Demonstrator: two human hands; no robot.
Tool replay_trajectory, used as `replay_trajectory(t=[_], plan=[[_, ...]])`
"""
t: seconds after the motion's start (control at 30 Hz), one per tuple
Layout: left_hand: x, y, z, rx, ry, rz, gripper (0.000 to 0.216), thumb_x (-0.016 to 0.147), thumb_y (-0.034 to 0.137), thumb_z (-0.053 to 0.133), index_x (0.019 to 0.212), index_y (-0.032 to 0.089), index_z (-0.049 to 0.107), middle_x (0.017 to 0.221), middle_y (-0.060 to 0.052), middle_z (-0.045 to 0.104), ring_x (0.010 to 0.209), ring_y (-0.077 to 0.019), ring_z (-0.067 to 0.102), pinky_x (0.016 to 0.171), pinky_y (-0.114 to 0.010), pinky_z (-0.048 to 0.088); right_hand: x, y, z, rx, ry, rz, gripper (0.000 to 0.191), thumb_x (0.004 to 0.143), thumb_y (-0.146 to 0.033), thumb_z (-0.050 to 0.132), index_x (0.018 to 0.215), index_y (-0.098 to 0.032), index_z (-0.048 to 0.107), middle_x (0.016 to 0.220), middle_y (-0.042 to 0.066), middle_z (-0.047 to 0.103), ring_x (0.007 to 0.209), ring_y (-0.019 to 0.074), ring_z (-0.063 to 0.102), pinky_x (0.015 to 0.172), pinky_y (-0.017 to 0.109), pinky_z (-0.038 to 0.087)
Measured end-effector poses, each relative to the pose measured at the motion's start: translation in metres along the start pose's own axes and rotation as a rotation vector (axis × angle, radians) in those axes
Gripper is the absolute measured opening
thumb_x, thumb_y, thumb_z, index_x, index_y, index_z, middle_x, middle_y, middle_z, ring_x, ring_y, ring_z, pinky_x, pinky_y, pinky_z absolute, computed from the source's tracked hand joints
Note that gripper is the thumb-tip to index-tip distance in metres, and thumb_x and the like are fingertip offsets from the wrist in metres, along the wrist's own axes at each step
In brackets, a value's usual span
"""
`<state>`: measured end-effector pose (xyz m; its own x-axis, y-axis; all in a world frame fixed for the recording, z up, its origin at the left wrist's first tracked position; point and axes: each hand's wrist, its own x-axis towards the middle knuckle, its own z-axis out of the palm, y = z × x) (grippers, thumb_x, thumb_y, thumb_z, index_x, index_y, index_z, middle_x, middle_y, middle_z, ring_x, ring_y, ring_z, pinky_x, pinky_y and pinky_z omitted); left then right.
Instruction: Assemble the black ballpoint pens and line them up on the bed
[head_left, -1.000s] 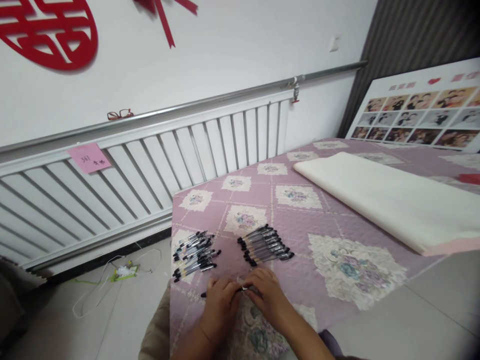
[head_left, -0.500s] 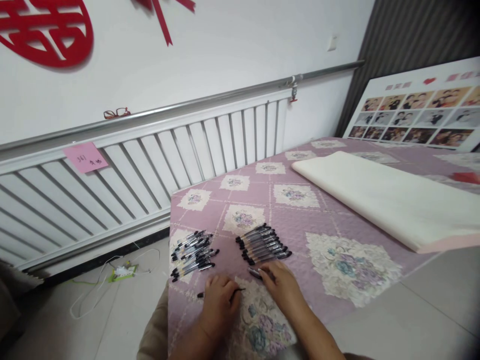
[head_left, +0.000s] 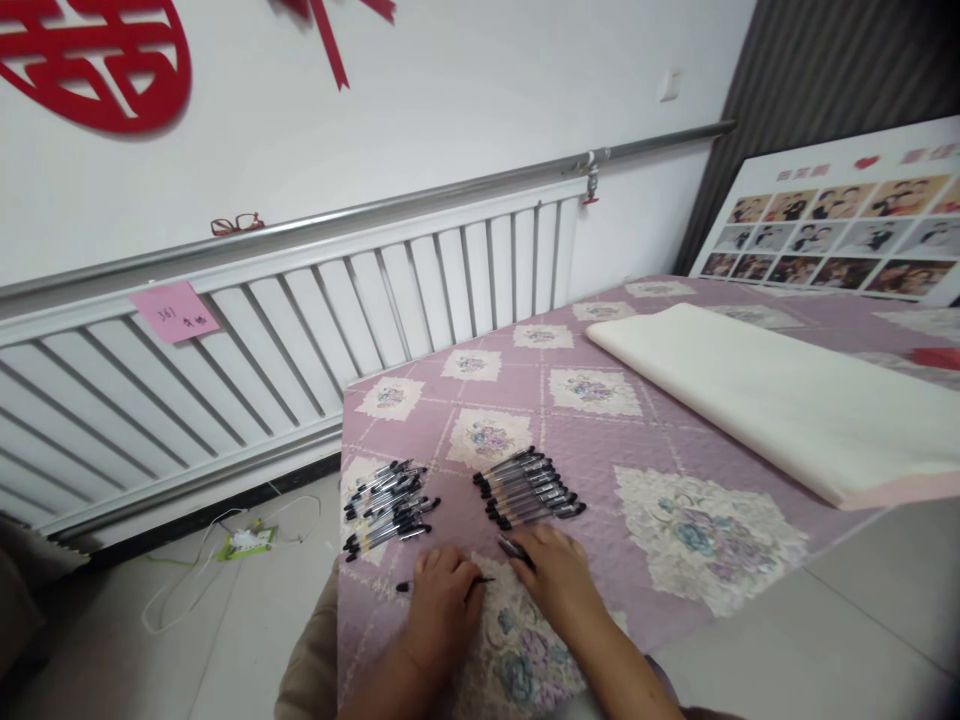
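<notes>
My left hand (head_left: 444, 604) is closed around a thin black pen refill (head_left: 406, 587) whose ends stick out left and right of the fingers. My right hand (head_left: 556, 575) pinches a dark pen barrel (head_left: 511, 549) just below a neat row of black pens (head_left: 529, 487). A second, looser pile of black pens (head_left: 388, 507) lies to the left, near the edge of the pink quilted bedspread (head_left: 585, 440). Both hands rest low on the bedspread, a short gap between them.
A folded cream sheet (head_left: 772, 395) lies across the bed to the right. A white slatted radiator cover (head_left: 300, 330) with a pink note (head_left: 172, 312) runs along the wall. A cable and small green device (head_left: 244, 541) lie on the floor. A photo board (head_left: 840, 235) leans far right.
My hands were together on one pen a second ago; they have drawn apart, the left keeping the refill, the right carrying the barrel up toward the row of pens.
</notes>
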<state>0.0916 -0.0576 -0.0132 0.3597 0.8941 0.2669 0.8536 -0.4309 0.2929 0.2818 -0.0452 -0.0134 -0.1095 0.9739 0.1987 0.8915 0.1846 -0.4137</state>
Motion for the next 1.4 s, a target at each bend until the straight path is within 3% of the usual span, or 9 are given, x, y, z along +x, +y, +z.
replay_trajectory(t=[0.27,0.4,0.5,0.7,0.9,1.17,1.4], plan=[[-0.001,0.001,-0.001,-0.032,-0.016,-0.027,0.012,0.081,0.017,0.057,0.084,0.025,0.064,0.086,-0.002,0.061,0.089,-0.0216,0.052,0.083,-0.038,0.033,0.003,-0.016,0.007,0.038,-0.045,-0.078,0.016,0.089,-0.024,0.051,0.091,-0.024,0.067,0.093,0.007,0.067,0.094,0.0248,0.059,0.081,0.038,0.039],[-0.001,0.001,-0.001,-0.047,-0.015,-0.015,0.012,0.081,0.017,0.057,0.086,0.026,0.065,0.086,-0.002,0.060,0.089,-0.0218,0.052,0.083,-0.039,0.034,0.005,-0.005,0.002,0.256,-0.001,-0.138,0.020,0.090,-0.023,0.046,0.093,-0.021,0.066,0.092,0.006,0.067,0.089,0.0211,0.061,0.079,0.032,0.043],[-0.001,0.000,0.000,-0.049,-0.015,-0.014,0.012,0.080,0.017,0.058,0.085,0.026,0.065,0.086,-0.002,0.060,0.089,-0.0219,0.052,0.083,-0.039,0.034,0.001,0.009,-0.006,0.326,-0.012,-0.115,0.017,0.084,-0.024,0.054,0.097,-0.022,0.065,0.092,0.005,0.068,0.086,0.0206,0.061,0.076,0.031,0.044],[-0.001,-0.003,0.004,-0.048,0.006,-0.001,0.012,0.080,0.017,0.058,0.084,0.026,0.064,0.085,-0.002,0.060,0.088,-0.0217,0.052,0.083,-0.039,0.034,-0.007,0.012,-0.013,0.128,-0.140,-0.099,0.024,0.074,-0.019,0.062,0.097,-0.023,0.066,0.092,0.005,0.068,0.092,0.0243,0.061,0.081,0.035,0.039],[-0.001,-0.002,0.001,-0.051,0.008,0.010,0.012,0.079,0.017,0.057,0.084,0.026,0.064,0.084,-0.002,0.061,0.087,-0.0218,0.052,0.081,-0.039,0.034,-0.003,0.004,-0.006,-0.019,-0.165,-0.089,0.013,0.079,-0.014,0.055,0.080,-0.020,0.066,0.085,0.008,0.067,0.086,0.0253,0.061,0.075,0.034,0.040],[0.000,0.000,0.000,-0.042,-0.017,0.006,0.013,0.080,0.016,0.056,0.084,0.026,0.064,0.086,-0.002,0.061,0.089,-0.0224,0.052,0.082,-0.040,0.035,0.005,-0.003,0.005,0.111,-0.011,-0.045,0.014,0.083,-0.011,0.050,0.084,-0.018,0.062,0.085,0.007,0.065,0.082,0.0209,0.059,0.075,0.030,0.042],[-0.002,-0.002,0.005,-0.074,0.036,-0.008,0.022,0.076,0.012,0.056,0.094,0.024,0.062,0.092,-0.004,0.062,0.093,-0.0239,0.053,0.086,-0.042,0.038,0.010,-0.018,0.016,0.123,-0.079,-0.140,0.017,0.084,-0.014,0.052,0.083,-0.021,0.067,0.086,0.005,0.067,0.086,0.0217,0.060,0.077,0.032,0.042]])
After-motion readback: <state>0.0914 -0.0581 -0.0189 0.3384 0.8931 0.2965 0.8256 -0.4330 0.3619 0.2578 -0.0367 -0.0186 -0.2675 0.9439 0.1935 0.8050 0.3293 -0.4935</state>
